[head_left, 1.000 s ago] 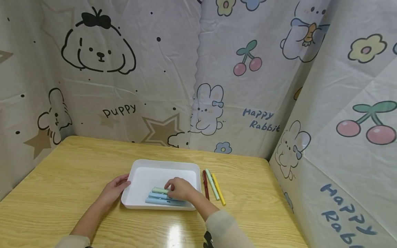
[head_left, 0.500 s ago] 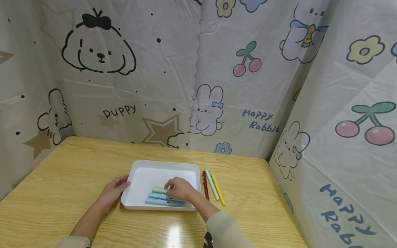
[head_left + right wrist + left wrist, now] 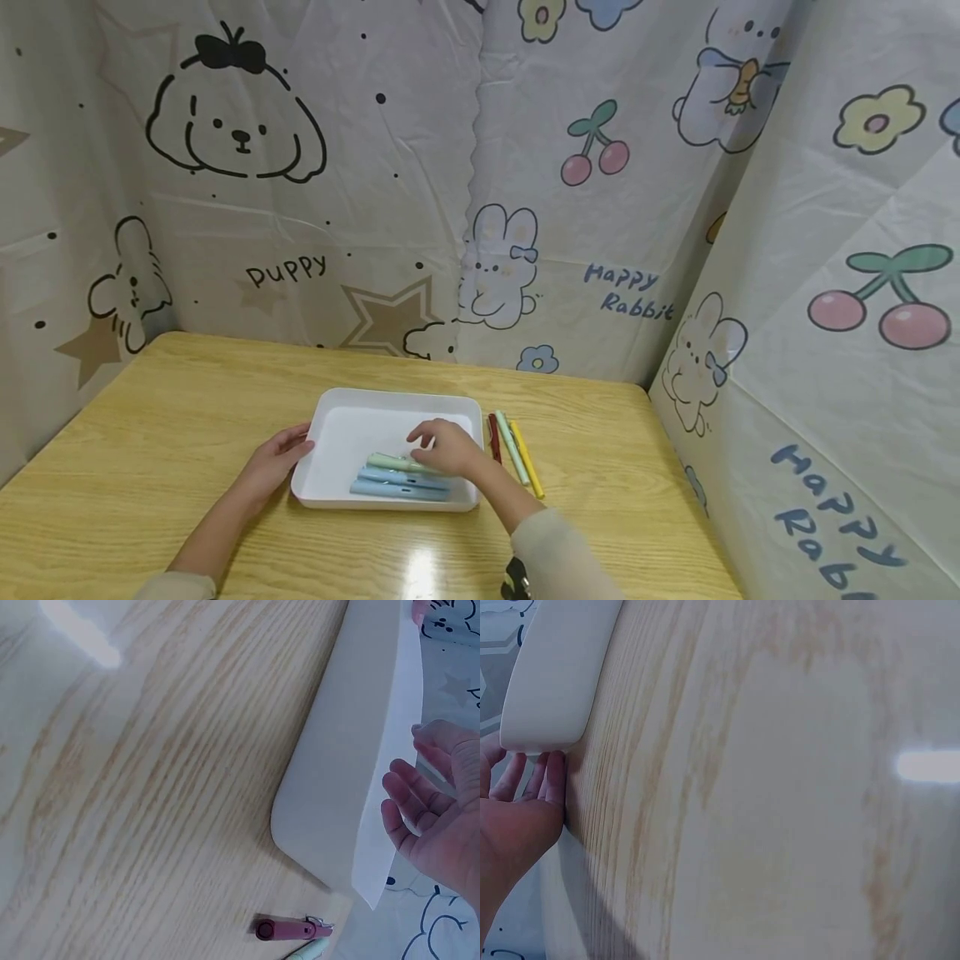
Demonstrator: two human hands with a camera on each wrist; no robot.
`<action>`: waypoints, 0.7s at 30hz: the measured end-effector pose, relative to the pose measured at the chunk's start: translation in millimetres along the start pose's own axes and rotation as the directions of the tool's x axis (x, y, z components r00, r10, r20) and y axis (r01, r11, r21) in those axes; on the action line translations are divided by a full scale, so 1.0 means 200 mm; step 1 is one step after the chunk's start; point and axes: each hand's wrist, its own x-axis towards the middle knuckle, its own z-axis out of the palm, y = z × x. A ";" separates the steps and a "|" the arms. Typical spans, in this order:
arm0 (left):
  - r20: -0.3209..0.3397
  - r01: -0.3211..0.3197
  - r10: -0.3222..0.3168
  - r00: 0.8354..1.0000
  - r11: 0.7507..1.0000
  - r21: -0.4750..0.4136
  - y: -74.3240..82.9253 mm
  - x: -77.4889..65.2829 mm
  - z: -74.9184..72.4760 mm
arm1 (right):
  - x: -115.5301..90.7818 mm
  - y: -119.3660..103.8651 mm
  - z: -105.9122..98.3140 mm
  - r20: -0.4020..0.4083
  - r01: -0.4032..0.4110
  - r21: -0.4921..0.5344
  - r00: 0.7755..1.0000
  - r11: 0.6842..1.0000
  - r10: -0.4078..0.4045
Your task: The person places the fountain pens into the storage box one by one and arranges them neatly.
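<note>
A white rectangular tray (image 3: 341, 417) lies on the table with a pale green pen (image 3: 386, 461) and two light blue pens (image 3: 397, 492) side by side near its front edge. My left hand (image 3: 273, 462) holds the tray's left end, thumb at the rim and fingers against the outer wall; the left wrist view shows those fingers (image 3: 553, 780) at the wall's lower edge. Above the green pen, my right hand (image 3: 446, 448) has its fingers loosely bent. Nothing sits between the right hand's fingers (image 3: 405, 776) in the right wrist view.
Right of the tray lie a dark red pen (image 3: 494, 437), a second pale green pen (image 3: 512, 446) and a yellow pen (image 3: 527, 458) on the wooden table (image 3: 225, 375). Printed cloth (image 3: 390, 225) hangs behind the table and along both sides.
My right hand has let go of the pale green pen and risen slightly up and right, so more of that pen shows. The left hand stays at the tray's end.
</note>
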 end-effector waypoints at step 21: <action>-0.012 0.004 -0.004 1.000 1.000 0.001 -0.01 0.01 0.01 | -0.08 0.13 -0.20 -0.106 -0.092 0.068 0.989 0.993 0.099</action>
